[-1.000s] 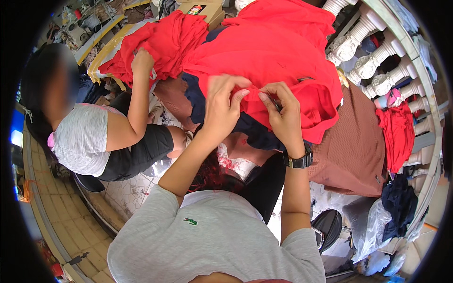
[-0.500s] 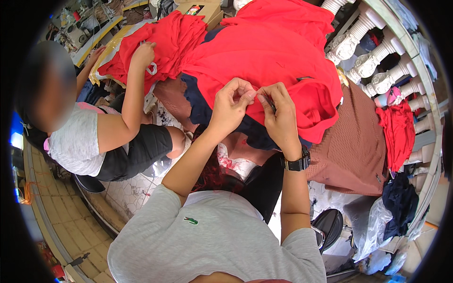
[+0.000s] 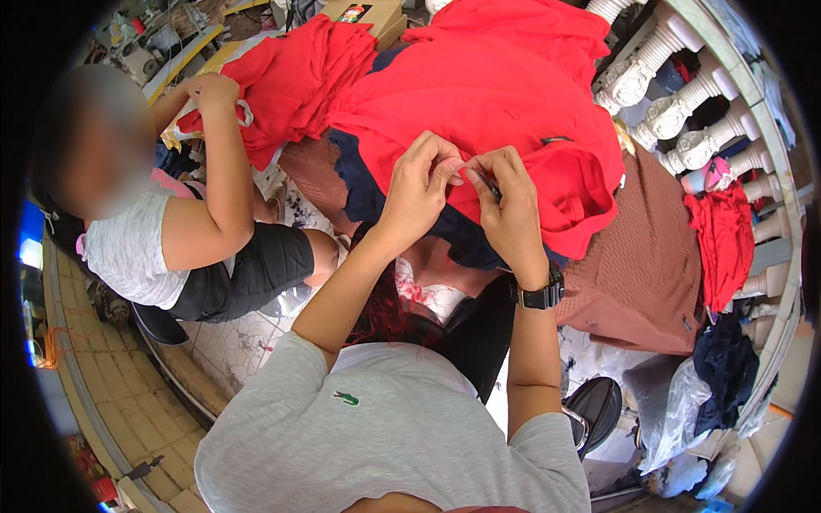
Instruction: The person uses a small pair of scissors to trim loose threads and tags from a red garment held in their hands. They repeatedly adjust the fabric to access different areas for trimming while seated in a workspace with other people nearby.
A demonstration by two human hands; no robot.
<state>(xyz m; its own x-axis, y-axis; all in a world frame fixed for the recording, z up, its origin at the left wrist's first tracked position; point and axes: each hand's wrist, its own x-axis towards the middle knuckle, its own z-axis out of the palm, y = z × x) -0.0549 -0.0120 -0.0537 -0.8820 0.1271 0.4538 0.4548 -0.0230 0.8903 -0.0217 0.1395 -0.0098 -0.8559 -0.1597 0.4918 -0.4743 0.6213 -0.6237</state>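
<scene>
In front of my chest, above the red garments point(image 3: 479, 94), my two hands meet at their fingertips. My left hand point(image 3: 421, 184) is closed in a pinch; whatever lies between its thumb and forefinger is too small to make out. My right hand point(image 3: 513, 205) is closed around a small dark, slim tool point(image 3: 491, 186), mostly hidden by the fingers; I cannot tell its exact kind. Its thumb and forefinger reach to the left fingertips. Beyond the right hand, a small dark piece point(image 3: 556, 139) lies on the red cloth. A black watch point(image 3: 540, 296) is on my right wrist.
At the left sits a co-worker point(image 3: 137, 256), hands together beside another red pile point(image 3: 299, 77). Brown textured cloth point(image 3: 637, 256) and navy fabric point(image 3: 359, 184) lie under the garments. White balusters point(image 3: 658, 120) line the right, with a red cloth point(image 3: 720, 239) hanging there.
My hands stay almost in place, fingertips still together. The co-worker's near hand has moved left off the red pile and now meets the other hand.
</scene>
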